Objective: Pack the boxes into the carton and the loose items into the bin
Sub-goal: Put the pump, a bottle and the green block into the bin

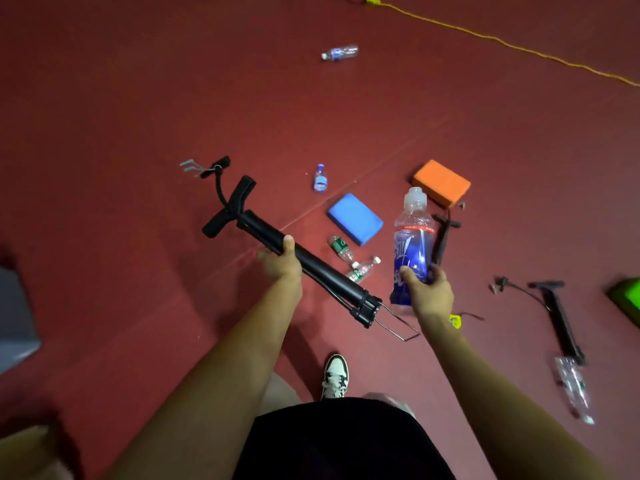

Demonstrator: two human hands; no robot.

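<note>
Gripping a black pump [304, 261] in the left hand [282, 263] and a blue-labelled bottle [412, 251] in the right hand [427, 289], the person leaves the blue box [355, 218], orange box [441, 183] and several small bottles on the floor [138, 116], while the grey shape [15, 320] at left is perhaps the bin.

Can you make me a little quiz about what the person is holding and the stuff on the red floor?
1. True or false: the left hand holds a black pump.
2. What does the right hand hold? A) an orange block B) a blue-labelled bottle C) a yellow cord
3. Which block lies nearer the two green-labelled bottles, the blue block or the orange block?

Key: 1 true. 2 B, the blue-labelled bottle. 3 the blue block.
</note>
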